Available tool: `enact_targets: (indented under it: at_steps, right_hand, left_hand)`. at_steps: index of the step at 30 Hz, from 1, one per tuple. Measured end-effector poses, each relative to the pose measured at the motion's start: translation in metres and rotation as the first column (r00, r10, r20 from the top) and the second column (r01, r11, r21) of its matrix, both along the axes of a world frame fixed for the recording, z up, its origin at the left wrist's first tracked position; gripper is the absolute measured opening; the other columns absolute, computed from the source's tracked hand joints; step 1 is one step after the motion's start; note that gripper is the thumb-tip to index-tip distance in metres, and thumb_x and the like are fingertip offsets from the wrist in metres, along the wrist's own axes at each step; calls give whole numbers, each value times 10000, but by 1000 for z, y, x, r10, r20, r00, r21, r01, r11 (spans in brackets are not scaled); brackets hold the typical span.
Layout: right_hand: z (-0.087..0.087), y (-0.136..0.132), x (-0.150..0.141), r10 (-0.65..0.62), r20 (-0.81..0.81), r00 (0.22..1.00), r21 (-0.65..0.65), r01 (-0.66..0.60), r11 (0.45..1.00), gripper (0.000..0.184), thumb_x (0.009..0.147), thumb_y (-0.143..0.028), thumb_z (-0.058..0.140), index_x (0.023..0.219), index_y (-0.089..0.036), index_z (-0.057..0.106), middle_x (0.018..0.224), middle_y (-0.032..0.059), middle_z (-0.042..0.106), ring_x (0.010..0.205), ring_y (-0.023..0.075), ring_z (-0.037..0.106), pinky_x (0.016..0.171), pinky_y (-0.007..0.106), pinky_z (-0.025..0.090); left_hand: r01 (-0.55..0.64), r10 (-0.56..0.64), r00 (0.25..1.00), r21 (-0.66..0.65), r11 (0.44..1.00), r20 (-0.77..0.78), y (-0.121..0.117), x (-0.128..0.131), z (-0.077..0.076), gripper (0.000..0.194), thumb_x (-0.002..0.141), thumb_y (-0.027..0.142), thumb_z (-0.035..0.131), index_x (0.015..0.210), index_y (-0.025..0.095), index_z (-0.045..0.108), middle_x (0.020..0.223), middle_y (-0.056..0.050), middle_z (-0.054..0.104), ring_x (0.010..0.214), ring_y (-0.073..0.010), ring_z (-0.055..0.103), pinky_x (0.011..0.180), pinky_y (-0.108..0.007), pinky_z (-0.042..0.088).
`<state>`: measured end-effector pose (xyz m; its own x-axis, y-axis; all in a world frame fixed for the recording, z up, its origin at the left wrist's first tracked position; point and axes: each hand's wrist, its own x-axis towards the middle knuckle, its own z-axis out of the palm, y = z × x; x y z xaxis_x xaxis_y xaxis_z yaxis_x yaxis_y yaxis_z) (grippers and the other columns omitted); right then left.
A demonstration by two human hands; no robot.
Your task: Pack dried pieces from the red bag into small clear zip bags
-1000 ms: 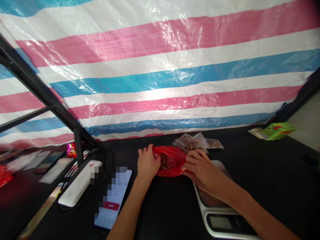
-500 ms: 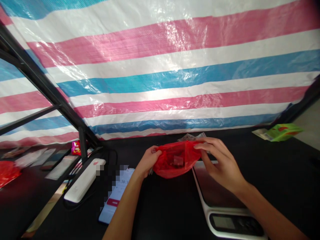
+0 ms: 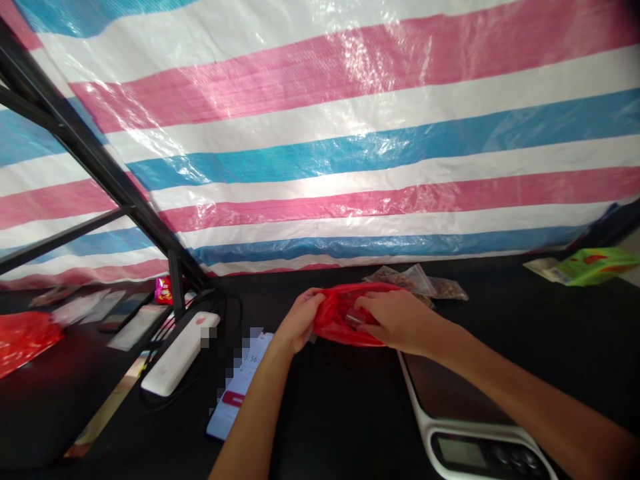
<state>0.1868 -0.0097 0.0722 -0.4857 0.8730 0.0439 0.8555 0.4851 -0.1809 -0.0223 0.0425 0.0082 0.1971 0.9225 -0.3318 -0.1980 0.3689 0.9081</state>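
We cannot make out all that lies inside the red plastic bag [image 3: 331, 320], since our right hand [image 3: 403, 319] covers part of its mouth, and our arm hides some of the digital scale [image 3: 450, 390]. Our left hand [image 3: 301, 320] pinches the bag's rim; our right fingers dip in by one small see-through item [image 3: 355, 317], gripped or not we cannot tell. We count one bag between our hands, one smartphone [image 3: 245, 381] to their left, and at least two zip bags [image 3: 417, 280] just beyond.

Red bag [image 3: 336, 327] partly hidden by right grip [image 3: 397, 319]
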Motion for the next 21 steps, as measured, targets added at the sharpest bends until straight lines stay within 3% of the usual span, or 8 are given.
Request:
enact_targets:
  at_steps: [3,6,8,11,12,14,17,21]
  right_hand:
    - [-6,12,-1,-9,73,997,-9,10,1000,204,913,-253,685,1104,-222,749,1097,106,815,998,317,763,834,384,550]
    - [-7,17,-1,-27,54,998,27,26,999,231,900,-188,656,1112,-242,729,1119,82,814,978,301,768,803,365,544]
    - [-6,18,1,-43,56,998,46,40,998,242,892,-160,636,1109,-234,714,1118,80,813,975,297,767,780,352,537]
    - [-2,18,6,-38,87,995,61,33,998,261,878,-106,609,1100,-211,700,1163,96,800,1023,296,756,761,329,523]
    - [0,17,8,-27,97,995,57,21,998,270,871,-89,607,1094,-208,700,1172,98,797,1035,291,753,761,321,519]
    - [1,15,12,-15,110,994,43,11,999,274,858,-69,614,1074,-208,709,1150,96,801,1003,276,759,747,306,513]
    - [1,11,15,-15,129,992,26,11,1000,249,852,-68,627,1038,-200,727,1088,103,813,912,262,769,709,298,511]
    - [-1,8,14,-31,134,991,56,24,998,241,846,-67,652,1042,-173,743,1012,134,819,881,264,774,712,293,526]
  left_hand:
    - [-19,19,998,7,1000,-61,0,1,2,204,808,286,737,963,180,657,762,-6,688,646,-142,663,618,-231,525]
    - [-7,10,990,22,1000,-138,-6,1,11,397,835,414,793,1123,184,644,892,-49,734,741,-167,708,668,-248,558]
    - [66,-60,992,51,997,-113,-12,1,18,635,814,431,838,1340,214,555,1000,-75,755,828,-196,742,727,-281,591]
    - [221,-213,972,72,973,-101,-19,2,23,926,733,264,897,1510,265,394,1113,-86,771,919,-213,760,811,-323,615]
    - [258,-246,961,84,963,-125,-20,3,21,915,710,191,886,1495,261,420,1115,-82,774,919,-211,759,814,-322,616]
    - [287,-260,947,134,948,-189,-19,6,16,717,701,92,804,1363,228,563,1067,-65,779,886,-196,752,788,-296,611]
    - [211,-153,961,256,943,-228,-14,11,7,416,729,68,665,1125,193,681,974,-38,774,846,-166,732,757,-246,585]
    - [106,-30,976,351,930,-217,-12,14,8,406,728,86,634,1114,205,684,988,-18,766,845,-149,714,757,-223,564]
